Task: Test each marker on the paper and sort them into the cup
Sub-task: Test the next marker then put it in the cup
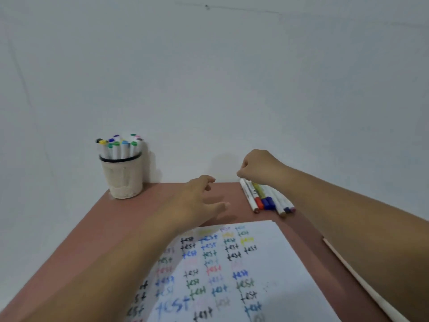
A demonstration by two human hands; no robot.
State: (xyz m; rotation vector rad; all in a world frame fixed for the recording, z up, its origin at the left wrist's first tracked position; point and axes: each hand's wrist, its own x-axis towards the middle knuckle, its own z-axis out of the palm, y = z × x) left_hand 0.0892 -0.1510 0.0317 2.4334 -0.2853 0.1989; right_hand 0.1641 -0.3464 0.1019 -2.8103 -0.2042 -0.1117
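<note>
A beige cup (123, 177) with a black rim stands at the table's far left corner, filled with several white markers (120, 147) with coloured caps. A pile of several loose markers (267, 198) lies at the far right, against the wall. The paper (274, 263) lies in front of me, covered with rows of the word "test" in many colours. My right hand (260, 166) is curled into a fist just above the far ends of the loose markers; no marker shows inside it. My left hand (199, 201) hovers over the table between cup and pile, fingers spread and empty.
The reddish-brown table (92, 228) ends at a plain white wall (209, 77) right behind the cup and the markers. A long pale strip (362, 282) lies along the table's right edge. My forearms cross the paper's left and right sides.
</note>
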